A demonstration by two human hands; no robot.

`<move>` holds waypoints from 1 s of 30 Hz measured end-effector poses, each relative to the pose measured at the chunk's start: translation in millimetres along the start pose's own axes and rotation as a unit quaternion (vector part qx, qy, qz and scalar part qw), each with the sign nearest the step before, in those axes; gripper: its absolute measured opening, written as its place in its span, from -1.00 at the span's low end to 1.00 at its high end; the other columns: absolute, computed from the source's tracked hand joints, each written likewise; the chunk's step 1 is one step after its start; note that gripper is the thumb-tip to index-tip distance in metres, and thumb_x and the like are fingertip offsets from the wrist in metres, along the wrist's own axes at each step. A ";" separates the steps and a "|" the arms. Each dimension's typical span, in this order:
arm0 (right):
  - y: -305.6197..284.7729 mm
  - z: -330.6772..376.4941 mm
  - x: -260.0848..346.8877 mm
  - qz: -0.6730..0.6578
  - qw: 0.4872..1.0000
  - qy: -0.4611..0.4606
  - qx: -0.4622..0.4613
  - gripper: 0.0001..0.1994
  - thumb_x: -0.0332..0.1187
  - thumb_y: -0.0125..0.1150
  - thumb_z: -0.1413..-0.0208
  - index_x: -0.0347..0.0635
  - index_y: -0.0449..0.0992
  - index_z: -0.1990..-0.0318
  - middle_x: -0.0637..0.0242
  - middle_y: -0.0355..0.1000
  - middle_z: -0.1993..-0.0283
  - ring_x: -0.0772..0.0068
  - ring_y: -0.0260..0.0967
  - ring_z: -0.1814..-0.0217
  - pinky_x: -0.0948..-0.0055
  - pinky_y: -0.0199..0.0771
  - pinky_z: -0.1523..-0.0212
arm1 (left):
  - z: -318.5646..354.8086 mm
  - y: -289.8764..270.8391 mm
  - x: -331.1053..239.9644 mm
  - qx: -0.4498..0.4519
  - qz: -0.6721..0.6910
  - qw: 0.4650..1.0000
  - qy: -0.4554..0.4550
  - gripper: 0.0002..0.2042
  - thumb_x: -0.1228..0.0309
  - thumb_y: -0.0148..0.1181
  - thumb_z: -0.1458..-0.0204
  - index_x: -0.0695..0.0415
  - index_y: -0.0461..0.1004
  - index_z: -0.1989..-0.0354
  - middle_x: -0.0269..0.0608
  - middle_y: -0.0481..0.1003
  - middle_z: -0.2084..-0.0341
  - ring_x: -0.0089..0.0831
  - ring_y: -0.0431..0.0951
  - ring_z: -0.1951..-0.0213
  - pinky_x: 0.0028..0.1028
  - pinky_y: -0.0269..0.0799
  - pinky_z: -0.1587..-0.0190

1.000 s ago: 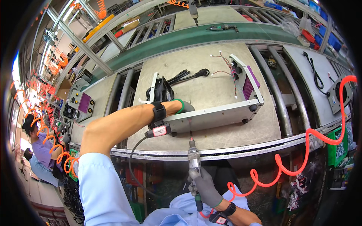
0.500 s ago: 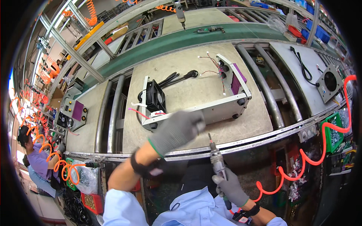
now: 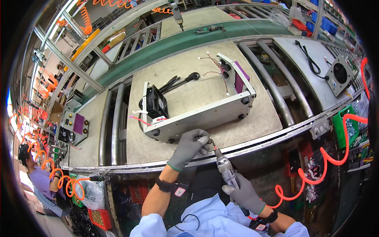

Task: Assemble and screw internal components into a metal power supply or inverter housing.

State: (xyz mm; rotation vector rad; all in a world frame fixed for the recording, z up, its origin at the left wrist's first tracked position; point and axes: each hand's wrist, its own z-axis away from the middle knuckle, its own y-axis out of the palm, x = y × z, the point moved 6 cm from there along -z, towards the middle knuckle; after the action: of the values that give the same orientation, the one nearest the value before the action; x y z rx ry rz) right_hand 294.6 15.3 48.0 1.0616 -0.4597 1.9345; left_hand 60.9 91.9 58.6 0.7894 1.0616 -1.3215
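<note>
The person's right hand (image 3: 244,194), in a grey glove, is wrapped round the body of a slim silver pneumatic screwdriver (image 3: 226,170) held low in front of the bench edge. The tool's long axis runs from lower right to upper left, with its bit pointing up and away from the person toward the near side of a long pale-grey metal chassis (image 3: 201,114). The left hand (image 3: 188,147), also in a grey glove, pinches the bit just at its tip, fingers closed on it, right beside the chassis' lower edge.

The chassis lies across a beige work board (image 3: 197,94), its length running left to right and rising toward the right. A black square fan (image 3: 156,103) stands at its left end, and a purple panel (image 3: 240,79) at its right end. A coiled orange air hose (image 3: 331,158) trails off the tool to the right. Below the bench on the right sits a green parts bin (image 3: 344,125); lower left, a red bin (image 3: 100,218).
</note>
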 end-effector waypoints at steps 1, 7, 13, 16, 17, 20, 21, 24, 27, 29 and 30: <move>1.8 0.9 1.4 0.014 1.000 -0.007 0.008 -0.63 -0.14 0.34 -0.10 -0.18 0.37 0.13 0.39 0.34 0.48 0.65 0.28 0.63 0.55 0.31 0.66 | 2.8 -1.5 2.1 0.013 0.042 0.999 0.003 -0.83 0.39 0.16 -0.21 0.26 0.52 0.18 -0.21 0.55 0.37 -0.55 0.54 0.45 -0.57 0.47 0.45; 6.3 -1.0 -7.2 0.041 0.999 -0.017 0.016 -0.58 -0.10 0.37 -0.06 -0.20 0.39 0.11 0.37 0.35 0.48 0.62 0.30 0.58 0.51 0.34 0.60 | 8.1 -11.2 17.0 0.014 0.070 0.997 -0.024 -0.80 0.36 0.16 -0.24 0.29 0.51 0.17 -0.26 0.54 0.43 -0.64 0.51 0.51 -0.66 0.40 0.53; 7.3 5.5 -12.9 0.049 0.997 0.024 0.047 -0.56 -0.09 0.38 -0.05 -0.18 0.41 0.08 0.36 0.35 0.46 0.62 0.30 0.56 0.51 0.34 0.57 | 23.3 -13.3 23.5 0.024 0.031 0.997 -0.060 -0.79 0.34 0.16 -0.24 0.28 0.53 0.24 -0.26 0.54 0.50 -0.64 0.49 0.55 -0.67 0.38 0.55; 7.6 6.4 -17.7 0.074 0.993 0.021 0.084 -0.56 -0.11 0.38 -0.07 -0.19 0.40 0.05 0.38 0.34 0.44 0.63 0.28 0.56 0.52 0.33 0.57 | 35.0 -16.4 38.9 0.031 0.046 0.996 -0.066 -0.78 0.33 0.16 -0.24 0.28 0.54 0.24 -0.25 0.56 0.47 -0.63 0.51 0.54 -0.65 0.39 0.53; 7.0 7.0 -14.1 0.074 0.993 0.022 0.086 -0.56 -0.11 0.38 -0.07 -0.19 0.40 0.05 0.38 0.34 0.44 0.63 0.28 0.56 0.52 0.33 0.57 | 37.7 -17.5 44.3 0.037 0.054 0.996 -0.056 -0.77 0.32 0.15 -0.24 0.29 0.55 0.22 -0.24 0.57 0.45 -0.61 0.52 0.54 -0.63 0.40 0.51; 11.9 11.5 -10.0 0.033 0.986 0.077 0.142 -0.56 -0.14 0.38 -0.08 -0.21 0.39 0.03 0.41 0.33 0.43 0.64 0.27 0.55 0.52 0.33 0.56 | 48.6 -26.5 61.3 0.039 0.093 0.993 -0.066 -0.76 0.31 0.15 -0.24 0.29 0.55 0.20 -0.23 0.57 0.44 -0.60 0.54 0.51 -0.62 0.42 0.47; 12.7 11.3 -10.8 0.017 0.986 0.071 0.152 -0.57 -0.15 0.37 -0.09 -0.22 0.39 0.03 0.41 0.33 0.43 0.65 0.27 0.55 0.53 0.32 0.57 | 50.5 -25.8 61.8 0.039 0.094 0.993 -0.067 -0.76 0.31 0.15 -0.24 0.29 0.55 0.20 -0.23 0.57 0.44 -0.60 0.54 0.51 -0.62 0.42 0.47; 14.6 8.7 -15.8 0.024 0.987 0.057 0.145 -0.59 -0.17 0.36 -0.10 -0.22 0.38 0.04 0.42 0.33 0.44 0.66 0.27 0.56 0.53 0.32 0.57 | 58.1 -22.7 54.2 0.010 0.105 0.991 -0.086 -0.77 0.34 0.13 -0.25 0.31 0.53 0.20 -0.24 0.54 0.48 -0.63 0.50 0.54 -0.65 0.39 0.50; 13.2 2.0 -17.0 0.039 0.992 0.045 0.109 -0.61 -0.17 0.35 -0.11 -0.20 0.38 0.06 0.43 0.33 0.46 0.66 0.30 0.57 0.54 0.33 0.58 | 53.1 -17.7 50.6 -0.023 0.025 0.993 -0.111 -0.79 0.35 0.14 -0.23 0.28 0.52 0.20 -0.17 0.56 0.48 -0.49 0.52 0.52 -0.54 0.45 0.43; 14.2 -0.5 -13.9 0.032 0.994 0.040 0.095 -0.62 -0.16 0.34 -0.11 -0.19 0.38 0.07 0.43 0.33 0.47 0.66 0.31 0.58 0.55 0.33 0.60 | 54.8 -31.5 16.6 -0.191 -0.338 0.879 0.277 -0.84 0.38 0.17 -0.18 0.17 0.53 0.16 -0.07 0.55 0.39 -0.24 0.58 0.41 -0.33 0.51 0.34; 9.3 -4.5 -12.2 0.005 0.997 0.049 0.067 -0.63 -0.16 0.33 -0.12 -0.19 0.38 0.08 0.43 0.33 0.48 0.66 0.32 0.59 0.57 0.34 0.61 | 48.8 -31.7 16.8 -0.189 -0.337 0.879 0.279 -0.84 0.38 0.17 -0.18 0.17 0.53 0.16 -0.07 0.55 0.39 -0.24 0.58 0.41 -0.33 0.51 0.34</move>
State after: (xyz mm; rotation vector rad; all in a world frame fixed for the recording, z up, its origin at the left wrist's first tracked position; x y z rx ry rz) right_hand 288.0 6.8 36.2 1.0446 -0.2846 2.0401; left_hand 36.3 36.9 63.9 0.5149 2.1290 -1.3998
